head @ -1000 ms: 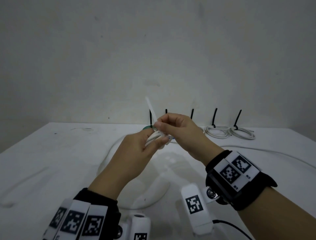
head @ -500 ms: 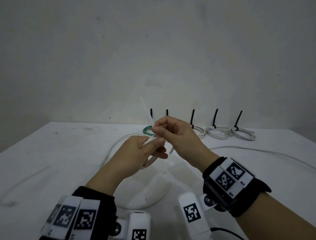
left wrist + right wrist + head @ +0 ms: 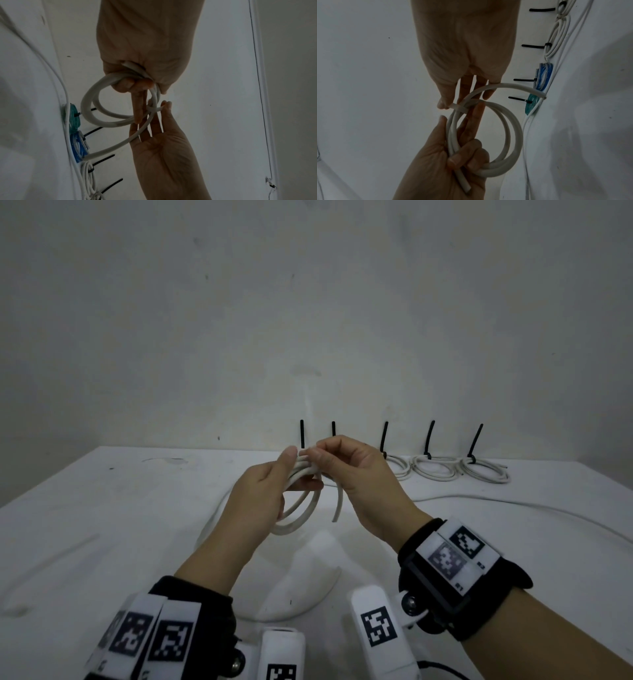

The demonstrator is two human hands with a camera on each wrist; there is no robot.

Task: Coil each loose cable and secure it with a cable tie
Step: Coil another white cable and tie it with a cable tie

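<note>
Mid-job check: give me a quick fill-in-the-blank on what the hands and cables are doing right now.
1. The left hand grips a coiled ____ cable.
2. The right hand pinches a white ____ wrapped around that coil.
3. The finished coils by the wall have ties coloured ____.
4. The blue coil lies next to a ____ one.

Missing words: white; cable tie; black; green

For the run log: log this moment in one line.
left hand: grips white cable coil | right hand: pinches white tie round coil

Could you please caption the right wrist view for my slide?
Left hand grips white cable coil; right hand pinches white cable tie.
</note>
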